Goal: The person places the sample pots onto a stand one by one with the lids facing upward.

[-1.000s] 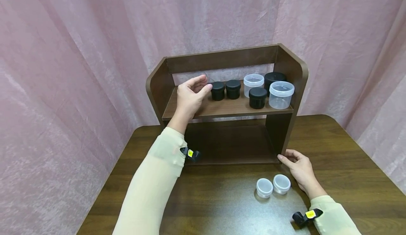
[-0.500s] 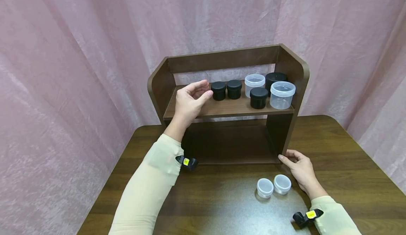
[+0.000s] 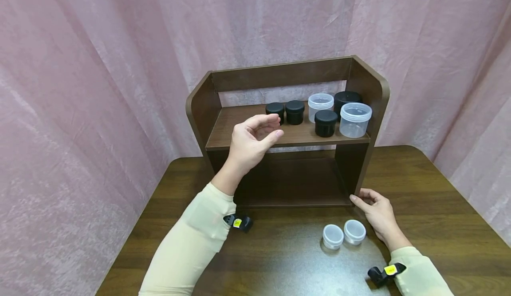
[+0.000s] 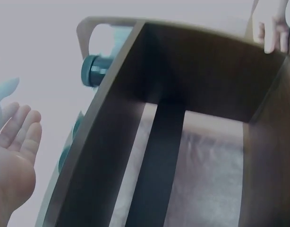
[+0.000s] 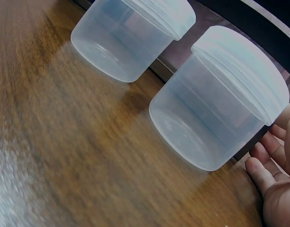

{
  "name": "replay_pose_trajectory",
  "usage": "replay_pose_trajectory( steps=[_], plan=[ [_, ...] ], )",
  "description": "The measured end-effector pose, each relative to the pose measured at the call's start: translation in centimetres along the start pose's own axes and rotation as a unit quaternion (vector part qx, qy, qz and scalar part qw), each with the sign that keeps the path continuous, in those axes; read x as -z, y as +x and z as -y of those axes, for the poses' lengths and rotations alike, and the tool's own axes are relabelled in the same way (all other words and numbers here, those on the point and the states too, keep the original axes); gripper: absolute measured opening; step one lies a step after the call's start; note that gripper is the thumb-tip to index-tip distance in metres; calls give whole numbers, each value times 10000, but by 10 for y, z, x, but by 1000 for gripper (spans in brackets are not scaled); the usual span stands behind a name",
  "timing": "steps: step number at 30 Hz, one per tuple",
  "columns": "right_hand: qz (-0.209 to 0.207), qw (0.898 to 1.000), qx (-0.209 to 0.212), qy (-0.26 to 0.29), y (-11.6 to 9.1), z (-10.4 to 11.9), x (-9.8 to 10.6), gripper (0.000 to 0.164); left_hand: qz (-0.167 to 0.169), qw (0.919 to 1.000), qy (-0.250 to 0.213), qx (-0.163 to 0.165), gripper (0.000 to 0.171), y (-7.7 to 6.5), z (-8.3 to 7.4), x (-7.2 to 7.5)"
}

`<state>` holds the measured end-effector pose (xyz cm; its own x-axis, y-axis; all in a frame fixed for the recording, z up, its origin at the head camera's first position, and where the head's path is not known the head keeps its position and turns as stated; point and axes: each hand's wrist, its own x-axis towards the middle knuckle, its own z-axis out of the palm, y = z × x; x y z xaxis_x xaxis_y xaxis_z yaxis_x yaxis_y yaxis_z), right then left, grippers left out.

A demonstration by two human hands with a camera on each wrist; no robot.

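My left hand [image 3: 255, 138] is raised in front of the upper board of a two-tier brown shelf [image 3: 279, 144], fingers loosely curved and holding nothing. It overlaps the left one of two small black jars [image 3: 275, 108]; the other black jar [image 3: 294, 112] stands beside it. In the left wrist view the palm [image 4: 15, 170] is bare beside the shelf. My right hand [image 3: 377, 214] grips the shelf's lower right front corner, thumb at the front edge and fingers along the outer side. Just left of it, two small clear lidded jars [image 3: 333, 236] [image 5: 220, 99] stand on the table.
On the upper board's right half stand a third small black jar [image 3: 325, 124], a large black jar [image 3: 347, 98] and two larger clear jars, one [image 3: 354, 120] close to the right side panel. The brown table [image 3: 279, 251] lies in front; a pink curtain [image 3: 119, 65] hangs behind.
My left hand has drawn back from the upper board, moving down and slightly right, and now covers part of the left black jar. The right hand and the jars have stayed put.
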<state>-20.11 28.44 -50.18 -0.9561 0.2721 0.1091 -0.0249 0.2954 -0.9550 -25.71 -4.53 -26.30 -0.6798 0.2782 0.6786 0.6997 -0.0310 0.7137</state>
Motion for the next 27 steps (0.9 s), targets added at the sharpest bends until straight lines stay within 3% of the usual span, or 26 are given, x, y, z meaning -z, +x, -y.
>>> replay_pose_trajectory(
  steps=[6,13,20,23,27],
  plan=[
    [26,10000,-17,-37,0,1,0,50,575,9976,19,-387,35,-17,-6,-17],
    [26,10000,-21,-87,0,1,1,50,1057,9939,-51,-322,30,-40,-12,-39],
    [-6,10000,-16,-84,0,0,1,49,1511,9880,88,-317,29,-61,-36,-56],
    [-9,10000,1,-82,0,-1,1,49,1703,9848,175,-294,29,-71,-32,-63],
    [-1,10000,12,-72,1,0,0,49,1907,9800,432,-380,31,-85,-6,-74]
  ],
)
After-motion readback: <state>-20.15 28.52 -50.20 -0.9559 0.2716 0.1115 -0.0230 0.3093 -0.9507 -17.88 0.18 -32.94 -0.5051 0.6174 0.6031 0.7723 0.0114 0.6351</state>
